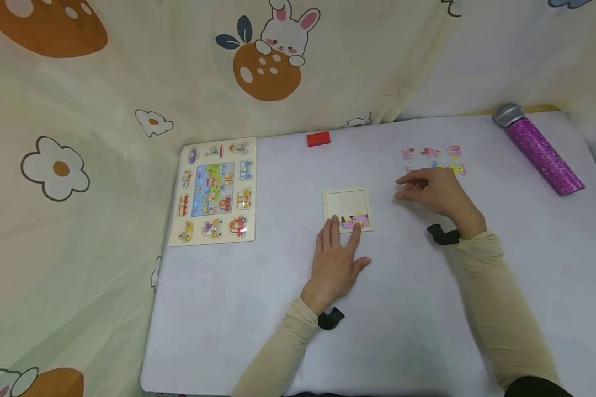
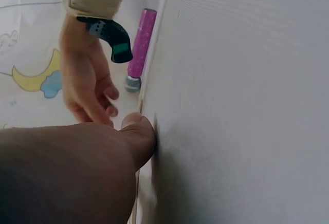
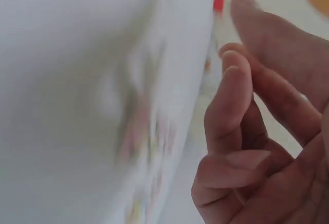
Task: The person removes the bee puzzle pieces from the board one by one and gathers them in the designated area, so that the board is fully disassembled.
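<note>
My left hand (image 1: 331, 267) lies with fairly straight fingers at the lower edge of a small square puzzle tray (image 1: 346, 203). Inside the tray, pink and purple puzzle pieces (image 1: 355, 221) line the bottom right, partly covered by the fingertips. Over the table to the right, my right hand (image 1: 434, 190) has loosely bent fingers, with a gap between thumb and forefinger and nothing held. Just beyond it lie several loose pink and yellow jigsaw pieces (image 1: 430, 152), some hidden by the hand. The right wrist view shows these pieces only as a blur.
A larger picture puzzle board (image 1: 250, 229) with vehicle shapes lies at the left. A red block (image 1: 318, 138) sits at the table's back edge. At the far right lies a glittery purple microphone (image 1: 543, 149). Patterned cloth (image 1: 189, 82) hangs behind and left of the white table (image 1: 218, 309).
</note>
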Demonstrator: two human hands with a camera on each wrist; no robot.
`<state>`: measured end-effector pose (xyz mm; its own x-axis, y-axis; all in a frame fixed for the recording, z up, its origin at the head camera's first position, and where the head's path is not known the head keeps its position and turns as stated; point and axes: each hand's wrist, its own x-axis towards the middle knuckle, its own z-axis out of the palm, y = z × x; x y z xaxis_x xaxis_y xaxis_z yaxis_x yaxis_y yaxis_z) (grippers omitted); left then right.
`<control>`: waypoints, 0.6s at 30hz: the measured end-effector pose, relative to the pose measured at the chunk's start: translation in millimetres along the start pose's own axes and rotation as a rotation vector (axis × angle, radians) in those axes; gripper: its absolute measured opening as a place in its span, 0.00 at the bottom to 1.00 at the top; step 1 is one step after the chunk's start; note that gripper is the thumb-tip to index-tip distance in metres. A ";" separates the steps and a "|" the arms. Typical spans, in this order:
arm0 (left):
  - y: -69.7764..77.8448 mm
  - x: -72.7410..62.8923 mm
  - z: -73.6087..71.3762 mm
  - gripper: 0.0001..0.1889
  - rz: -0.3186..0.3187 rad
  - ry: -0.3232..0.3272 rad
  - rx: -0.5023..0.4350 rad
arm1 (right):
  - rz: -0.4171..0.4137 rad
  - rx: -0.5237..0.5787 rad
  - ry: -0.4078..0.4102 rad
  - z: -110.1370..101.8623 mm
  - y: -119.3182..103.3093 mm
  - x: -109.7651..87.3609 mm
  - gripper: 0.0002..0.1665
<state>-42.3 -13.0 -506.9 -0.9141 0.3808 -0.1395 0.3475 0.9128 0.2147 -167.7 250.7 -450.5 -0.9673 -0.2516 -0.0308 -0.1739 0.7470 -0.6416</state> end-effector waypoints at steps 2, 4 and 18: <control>-1.0 0.0 -0.2 0.41 -0.001 -0.002 0.004 | -0.051 0.022 -0.048 13.5 -12.2 2.6 0.17; -1.4 -0.1 -0.6 0.41 -0.003 -0.005 0.011 | -0.096 0.040 -0.099 27.4 -23.0 5.7 0.17; -3.7 -0.6 1.0 0.40 0.008 0.001 0.009 | -0.129 -0.014 -0.317 71.8 -71.0 21.8 0.10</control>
<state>-42.8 -16.5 -508.6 -0.9115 0.3878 -0.1372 0.3565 0.9111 0.2071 -163.2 148.0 -460.7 -0.8323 -0.5216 -0.1879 -0.2959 0.7045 -0.6451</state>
